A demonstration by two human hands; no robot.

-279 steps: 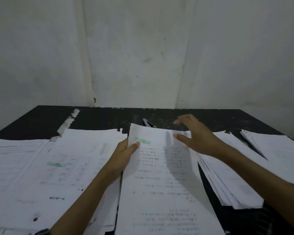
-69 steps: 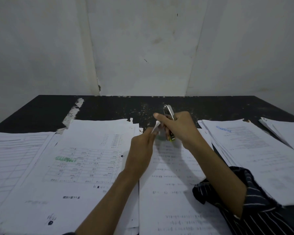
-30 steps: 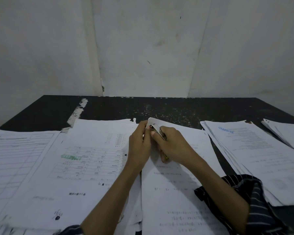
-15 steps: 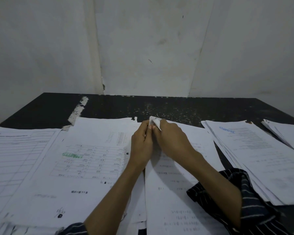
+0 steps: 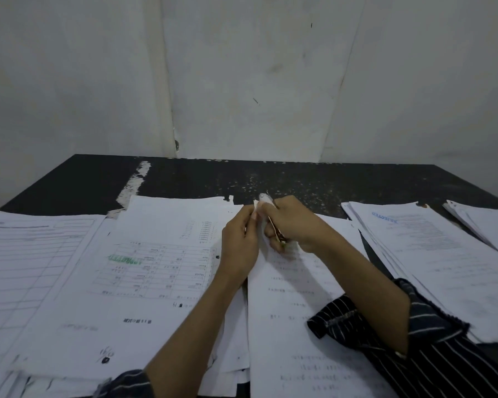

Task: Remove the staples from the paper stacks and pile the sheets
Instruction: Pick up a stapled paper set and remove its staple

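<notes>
Mostly flat, the white printed stack (image 5: 282, 305) curls upward at its corner.

Blue "REJECTED" stamp (image 5: 384, 218) on right stack (image 5: 449, 271)

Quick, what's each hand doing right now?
Left hand: pinches a corner of the white paper stack.
Right hand: grips a small metal staple remover.

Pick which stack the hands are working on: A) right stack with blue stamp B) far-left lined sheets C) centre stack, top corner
C: both hands meet at the top corner of the centre stack, left hand pinching the paper, right hand gripping a small metal tool.
</notes>
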